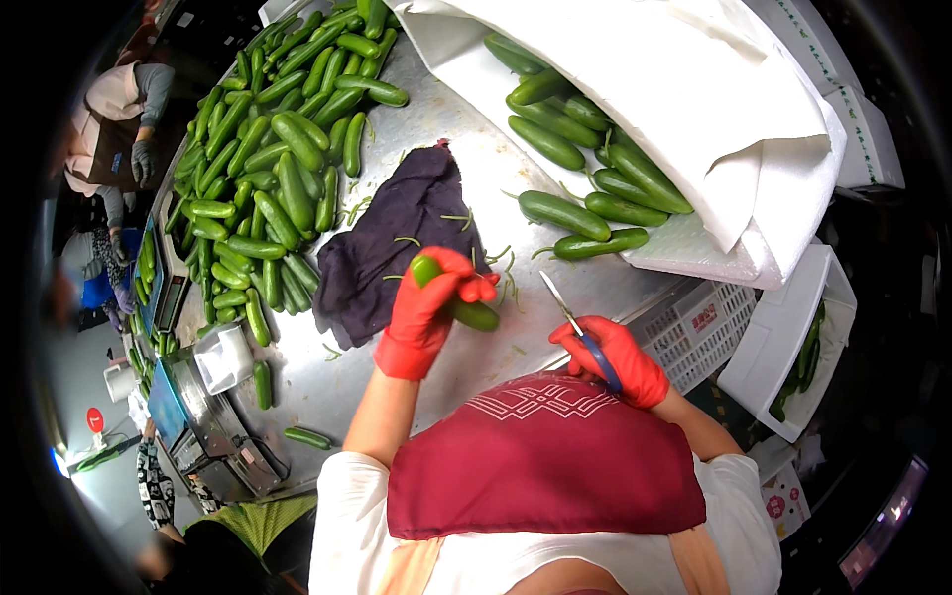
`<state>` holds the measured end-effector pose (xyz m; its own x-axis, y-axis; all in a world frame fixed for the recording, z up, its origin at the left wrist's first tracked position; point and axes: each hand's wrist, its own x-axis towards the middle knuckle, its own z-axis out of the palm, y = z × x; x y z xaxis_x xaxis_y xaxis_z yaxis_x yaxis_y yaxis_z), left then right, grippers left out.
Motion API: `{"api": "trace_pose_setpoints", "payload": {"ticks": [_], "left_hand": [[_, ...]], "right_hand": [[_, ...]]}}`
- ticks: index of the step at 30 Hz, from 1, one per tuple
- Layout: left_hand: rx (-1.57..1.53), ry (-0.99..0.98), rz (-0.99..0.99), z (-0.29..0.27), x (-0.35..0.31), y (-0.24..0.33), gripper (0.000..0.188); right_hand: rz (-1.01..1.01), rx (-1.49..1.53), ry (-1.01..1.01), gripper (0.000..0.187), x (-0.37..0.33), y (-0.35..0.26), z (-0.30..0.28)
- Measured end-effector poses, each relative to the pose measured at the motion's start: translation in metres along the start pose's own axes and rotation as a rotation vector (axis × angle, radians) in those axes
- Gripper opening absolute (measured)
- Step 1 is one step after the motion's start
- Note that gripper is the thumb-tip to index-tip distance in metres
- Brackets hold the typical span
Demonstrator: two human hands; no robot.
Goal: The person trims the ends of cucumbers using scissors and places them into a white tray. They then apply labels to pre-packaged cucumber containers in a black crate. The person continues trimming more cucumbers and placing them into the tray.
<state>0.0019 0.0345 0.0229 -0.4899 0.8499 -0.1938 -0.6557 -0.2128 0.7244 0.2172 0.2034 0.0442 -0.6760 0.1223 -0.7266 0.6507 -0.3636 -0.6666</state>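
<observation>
My left hand [415, 325], in a red rubber glove, is closed around a small green cucumber [476, 315]; both ends stick out from the fingers. In my right hand [635, 369], gloved the same way, is a pair of scissors [561, 301] with dark blue handles. Its blades point up and left, apart from the cucumber. Under and beyond my left hand lies a crumpled dark purple cloth [382, 238]. Cut green stems [510, 283] are scattered on the cloth and the metal table between my hands. Several stemmed cucumbers [565, 214] lie at the mouth of a white liner.
A big heap of cucumbers [283, 188] covers the metal table's [426, 109] left side. White sheeting [684, 99] drapes a foam box at the far right. Near right stand a white plastic crate [699, 332] and another foam box [783, 342]. Scales [213, 426] and co-workers [114, 124] are at left.
</observation>
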Motion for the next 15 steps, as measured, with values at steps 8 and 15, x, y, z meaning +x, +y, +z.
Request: {"api": "trace_pose_setpoints", "payload": {"ticks": [8,15], "left_hand": [[1.803,-0.304,0.719,0.041,0.124,-0.038,0.041],[0.735,-0.021,-0.201,0.045,0.108,-0.002,0.045]], "right_hand": [[-0.079,0.057,0.135,0.020,-0.009,0.007,-0.003],[-0.130,0.135,0.189,0.026,-0.007,0.016,-0.006]]}}
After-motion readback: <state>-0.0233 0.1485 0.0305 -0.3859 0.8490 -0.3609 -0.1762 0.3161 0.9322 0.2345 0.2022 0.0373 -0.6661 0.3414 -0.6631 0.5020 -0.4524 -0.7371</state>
